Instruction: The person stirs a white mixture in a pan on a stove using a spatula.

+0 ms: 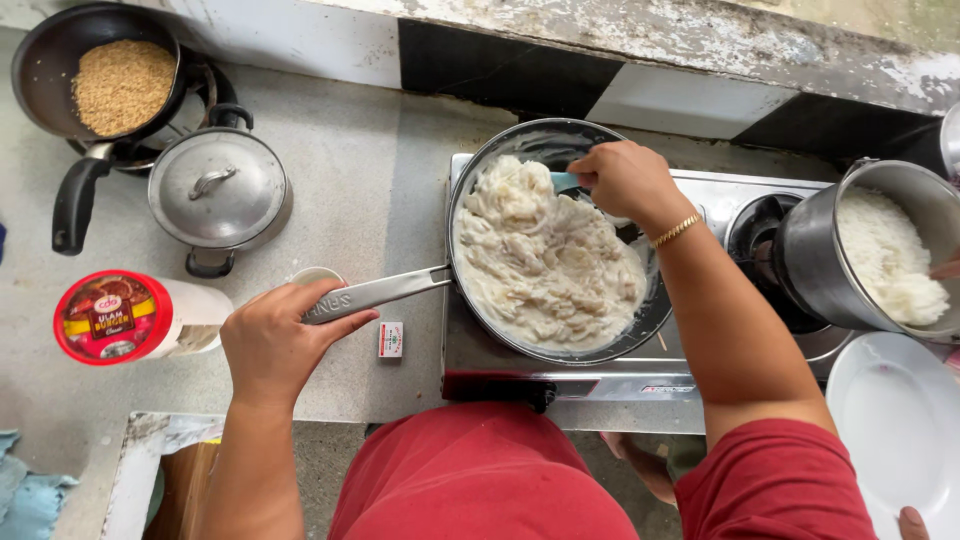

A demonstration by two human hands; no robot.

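Observation:
A dark frying pan [640, 325] full of pale, creamy white food [545, 265] sits on a silver gas stove [720, 195]. My left hand [275, 340] grips the end of the pan's long grey handle [385, 290]. Over the pan's far rim, my right hand [625, 180] is closed around a light blue utensil [565, 182] that dips into the food. A gold bracelet [677, 230] circles my right wrist.
A steel pot of white rice [885, 255] rests on the right burner; a white plate [900, 420] lies below it. On the grey counter: a lidded steel pot [218, 190], a black pan of brown crumbs [120, 85], a red-lidded tub [110, 315], a small matchbox [391, 339].

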